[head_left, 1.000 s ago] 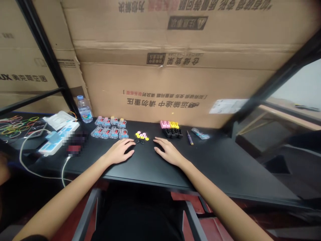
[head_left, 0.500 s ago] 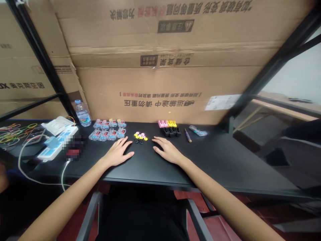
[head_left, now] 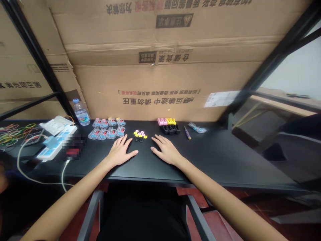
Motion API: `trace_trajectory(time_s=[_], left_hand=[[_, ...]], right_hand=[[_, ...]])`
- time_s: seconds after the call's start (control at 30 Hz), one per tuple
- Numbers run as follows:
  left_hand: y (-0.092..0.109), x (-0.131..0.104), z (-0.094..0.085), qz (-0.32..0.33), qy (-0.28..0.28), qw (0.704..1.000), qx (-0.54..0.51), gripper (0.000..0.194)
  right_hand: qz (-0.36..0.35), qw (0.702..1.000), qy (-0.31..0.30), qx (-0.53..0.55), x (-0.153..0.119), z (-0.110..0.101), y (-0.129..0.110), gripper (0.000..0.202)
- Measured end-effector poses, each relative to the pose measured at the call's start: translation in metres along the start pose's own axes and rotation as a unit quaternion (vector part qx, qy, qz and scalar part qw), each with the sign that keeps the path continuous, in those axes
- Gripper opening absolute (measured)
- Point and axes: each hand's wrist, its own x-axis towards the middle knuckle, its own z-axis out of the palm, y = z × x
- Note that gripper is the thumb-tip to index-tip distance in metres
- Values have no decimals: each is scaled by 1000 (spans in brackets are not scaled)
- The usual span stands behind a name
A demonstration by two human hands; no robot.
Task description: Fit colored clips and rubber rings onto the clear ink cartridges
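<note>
My left hand (head_left: 121, 151) lies on the black table (head_left: 150, 172) with its fingers spread and nothing in it. Opposite it, my right hand (head_left: 165, 149) rests the same way, fingers apart and holding nothing. Between the two sets of fingertips is a small group of pink, yellow and black rings (head_left: 140, 135). Beyond my left hand stand two rows of clear plastic cases (head_left: 106, 129) with red and blue parts inside. Past my right hand are pink and yellow plastic pieces (head_left: 166, 121), with black plastic pieces (head_left: 170, 129) in front of them.
Right of the black pieces lie a slim screwdriver (head_left: 187, 133) and a clear plastic piece (head_left: 197, 128). At left are a water bottle (head_left: 82, 113), a white power strip (head_left: 54, 147), cables and coloured loops (head_left: 18, 134). A cardboard sheet (head_left: 160, 77) closes the back; a grey chair armrest (head_left: 90, 214) is below.
Both hands have shifted slightly toward each other on the table. The view has tilted a little; the rings and plastic parts stay in place.
</note>
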Motion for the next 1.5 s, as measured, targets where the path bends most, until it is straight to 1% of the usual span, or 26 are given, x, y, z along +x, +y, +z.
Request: trace_trajectory(time_s=[0.17, 0.3, 0.43, 0.63, 0.83, 0.9, 0.93, 0.97, 1.0, 1.03, 1.07, 1.1, 1.13, 1.17, 1.2, 1.23, 1.27, 1.3, 1.33, 1.4, 1.43, 1.5], left_hand=[[2, 1, 4, -4, 17, 1000, 3, 85], [-2, 1, 5, 2, 32, 999, 0, 81], [-1, 1, 3, 12, 24, 1000, 3, 80], [2, 0, 1, -1, 9, 1000, 24, 77], [0, 1, 5, 6, 24, 1000, 16, 75], [-1, 1, 4, 5, 22, 1000, -7, 75], [-2, 1, 3, 6, 20, 999, -29, 75], [-2, 1, 1, 10, 19, 998, -62, 74], [-3, 2, -1, 15, 21, 994, -111, 73], [-4, 3, -5, 19, 27, 983, -180, 71], [-6, 4, -9, 24, 33, 962, -271, 70], [-7, 5, -13, 26, 39, 923, -382, 71], [-9, 6, -17, 27, 42, 864, -500, 74], [-12, 7, -21, 27, 40, 795, -604, 80], [-14, 8, -24, 27, 42, 731, -681, 85], [-17, 10, -26, 25, 51, 692, -720, 89], [-19, 11, -28, 18, 64, 657, -751, 91], [-21, 12, -29, 7, 79, 632, -771, 92], [-22, 12, -29, -5, 91, 609, -788, 91], [-22, 13, -29, -26, 99, 558, -823, 89], [-22, 13, -28, -32, 96, 544, -833, 87], [-21, 13, -28, -35, 89, 534, -840, 84]], right_hand=[[-19, 1000, 10, -3, -3, -1, -5, 59], [-23, 1000, 6, -1, -2, -3, -5, 60], [-31, 999, 12, -1, 0, -2, -4, 58], [-40, 999, 17, 10, 2, 0, -2, 55], [-35, 999, 18, 25, 4, 1, -2, 54], [-29, 998, 21, 55, 3, 1, -3, 53], [-26, 996, 23, 87, 3, 1, -3, 53], [-22, 990, 28, 137, 4, 0, -4, 54], [-15, 977, 37, 208, 5, -1, -4, 57], [-5, 953, 50, 297, 8, -2, -3, 61], [9, 916, 66, 397, 10, -3, -2, 65], [25, 865, 80, 494, 14, -4, 0, 69], [44, 809, 92, 578, 17, -4, 2, 73], [61, 756, 100, 645, 20, -5, 5, 76], [76, 712, 105, 691, 22, -5, 9, 79], [89, 678, 110, 721, 24, -5, 12, 81], [101, 655, 116, 740, 25, -5, 15, 81], [109, 638, 123, 752, 25, -4, 18, 79], [114, 626, 129, 760, 25, -4, 20, 78], [115, 615, 130, 770, 24, -3, 22, 76], [113, 613, 128, 772, 24, -2, 22, 76], [106, 619, 125, 768, 24, -2, 23, 78]])
